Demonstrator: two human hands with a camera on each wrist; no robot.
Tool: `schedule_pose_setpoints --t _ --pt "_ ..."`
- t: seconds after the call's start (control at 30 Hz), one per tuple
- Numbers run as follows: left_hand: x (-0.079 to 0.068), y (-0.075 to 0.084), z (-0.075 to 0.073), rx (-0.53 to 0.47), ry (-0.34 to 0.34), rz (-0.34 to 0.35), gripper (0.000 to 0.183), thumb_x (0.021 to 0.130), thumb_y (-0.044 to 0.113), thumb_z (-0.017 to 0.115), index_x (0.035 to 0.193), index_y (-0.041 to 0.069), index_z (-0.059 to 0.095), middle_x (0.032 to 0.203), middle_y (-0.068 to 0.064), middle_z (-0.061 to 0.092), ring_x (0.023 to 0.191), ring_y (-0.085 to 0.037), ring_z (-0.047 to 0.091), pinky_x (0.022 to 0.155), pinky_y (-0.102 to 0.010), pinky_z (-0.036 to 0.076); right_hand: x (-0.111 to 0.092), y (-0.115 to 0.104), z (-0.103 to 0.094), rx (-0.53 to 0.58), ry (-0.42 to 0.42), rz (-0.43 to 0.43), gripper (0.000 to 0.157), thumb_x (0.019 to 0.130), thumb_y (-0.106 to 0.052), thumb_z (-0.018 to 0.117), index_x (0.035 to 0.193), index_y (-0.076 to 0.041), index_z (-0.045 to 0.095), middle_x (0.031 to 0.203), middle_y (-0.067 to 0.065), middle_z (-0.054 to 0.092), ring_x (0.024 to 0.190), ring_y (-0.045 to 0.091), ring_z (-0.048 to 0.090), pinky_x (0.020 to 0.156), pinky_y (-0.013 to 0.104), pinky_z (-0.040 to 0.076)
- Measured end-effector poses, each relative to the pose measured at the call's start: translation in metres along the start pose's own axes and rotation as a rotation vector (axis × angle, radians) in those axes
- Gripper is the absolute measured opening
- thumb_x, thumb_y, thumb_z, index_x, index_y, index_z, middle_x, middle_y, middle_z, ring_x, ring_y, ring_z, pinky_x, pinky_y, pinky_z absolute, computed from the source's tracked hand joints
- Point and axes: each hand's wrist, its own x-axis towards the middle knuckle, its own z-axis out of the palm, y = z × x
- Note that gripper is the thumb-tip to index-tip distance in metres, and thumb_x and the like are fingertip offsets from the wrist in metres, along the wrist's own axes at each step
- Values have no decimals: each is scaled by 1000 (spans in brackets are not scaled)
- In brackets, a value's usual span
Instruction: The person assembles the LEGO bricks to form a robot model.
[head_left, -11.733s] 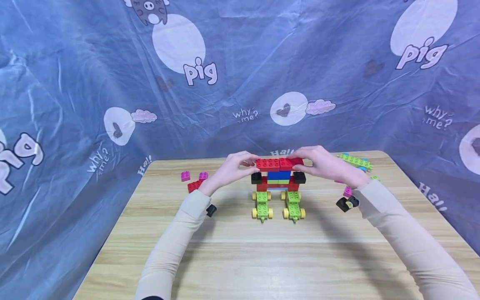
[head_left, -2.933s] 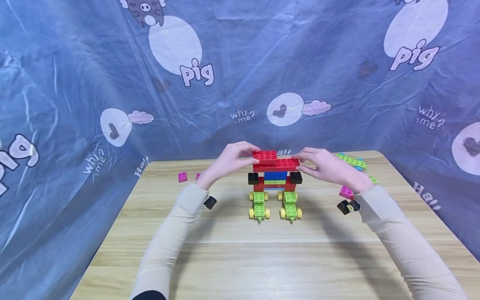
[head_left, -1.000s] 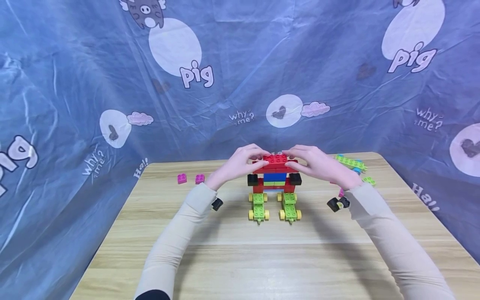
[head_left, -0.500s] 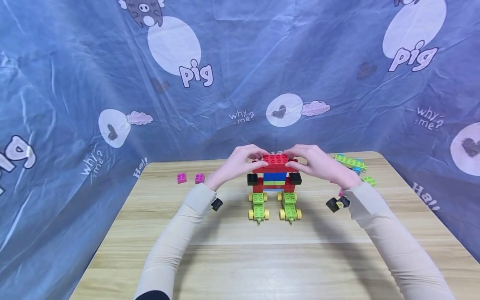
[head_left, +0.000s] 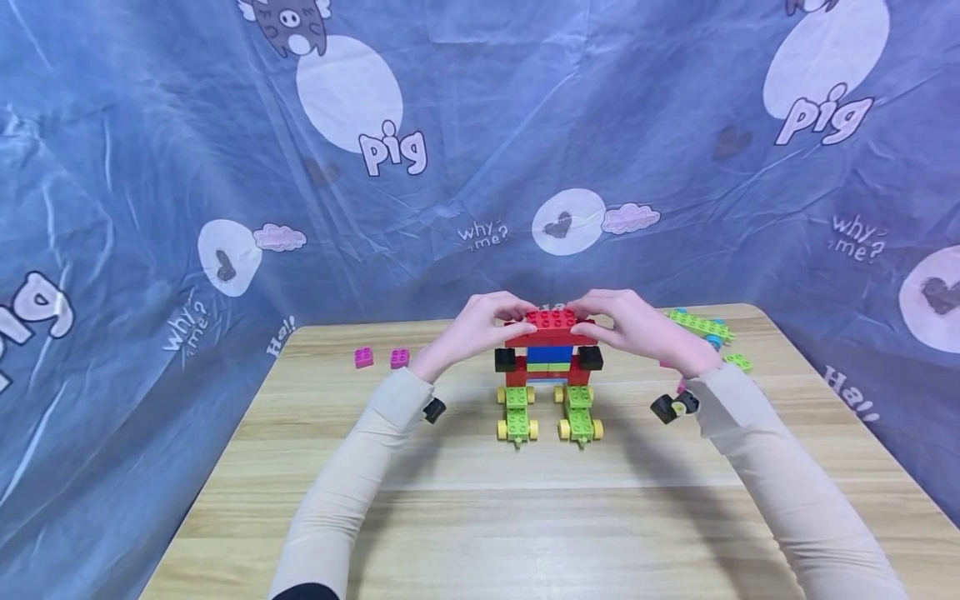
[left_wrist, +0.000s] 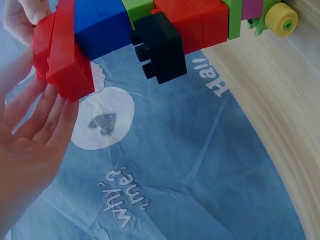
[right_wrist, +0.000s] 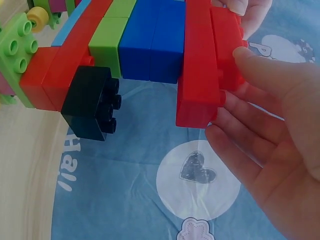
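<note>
A figure of toy building bricks stands upright mid-table, on two lime-green wheeled bases (head_left: 517, 425) with yellow wheels. Blue bricks (head_left: 549, 355) form its middle, and a black brick (head_left: 506, 360) juts out at each side. Across its top runs a red row (left_wrist: 70, 60), with one red brick (head_left: 551, 323) centred above. My left hand (head_left: 480, 329) pinches the left end of that upper brick, thumb in front and fingers behind. My right hand (head_left: 626, 325) pinches the opposite end, its thumb (right_wrist: 250, 60) against the brick. Some fingers extend along the row's ends.
Two pink bricks (head_left: 363, 357) lie at the table's left rear. Behind my right wrist are a long lime-green wheeled base (head_left: 701, 323), a smaller lime piece (head_left: 738, 362) and partly covered pink bricks. A blue printed cloth (head_left: 465, 167) hangs behind the table (head_left: 480, 533).
A red brick from the left of the table has joined the figure's top. It then shifted from the left end to the centre, and both hands moved inward. The last second shows almost no motion.
</note>
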Motion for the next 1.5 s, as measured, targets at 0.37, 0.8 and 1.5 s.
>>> schedule_pose_setpoints --t 0.37,0.8,1.5 --pt "0 1 0 -12 -16 -16 33 85 29 68 113 11 68 101 -3 71 89 -11 65 82 -19 55 2 1 0 -30 -8 -38 35 84 -20 70 115 -5 66 101 9 71 82 16 68 69 30 59" --pt "1 -2 1 -61 13 12 30 82 24 72 109 10 68 99 -4 69 88 -12 66 85 -20 55 1 -1 -1 -48 8 -27 36 82 -22 71 114 -8 66 102 5 70 85 14 67 73 29 58" --pt "-1 1 3 -17 9 22 32 83 25 70 111 10 68 106 -4 69 93 -12 64 87 -23 55 0 -1 2 -69 21 -24 39 81 -24 73 115 -7 66 101 6 70 85 17 68 73 33 59"
